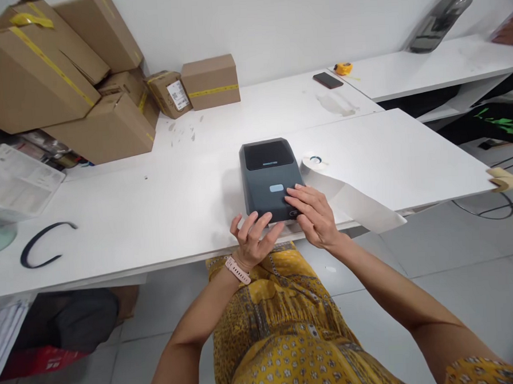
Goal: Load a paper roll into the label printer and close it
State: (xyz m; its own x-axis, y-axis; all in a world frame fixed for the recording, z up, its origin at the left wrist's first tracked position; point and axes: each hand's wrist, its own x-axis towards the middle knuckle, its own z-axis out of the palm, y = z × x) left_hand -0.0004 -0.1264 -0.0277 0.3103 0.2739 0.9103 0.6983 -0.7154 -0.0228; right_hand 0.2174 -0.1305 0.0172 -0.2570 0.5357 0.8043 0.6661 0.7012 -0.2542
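A dark grey printer-like device with a black window and a light blue button lies on the white table. My left hand, with a pink watch band at the wrist, has its fingers spread at the device's front edge. The fingers of my right hand rest on the device's front right corner, apart from the thumb side, holding nothing. Just right of the device is a white roll, with a long white strip trailing from beside it over the table's front edge.
Cardboard boxes are stacked at the back left. A black curved band and a clear plastic container are on the left. Toward the back right are a phone, a yellow tape measure and a spray bottle.
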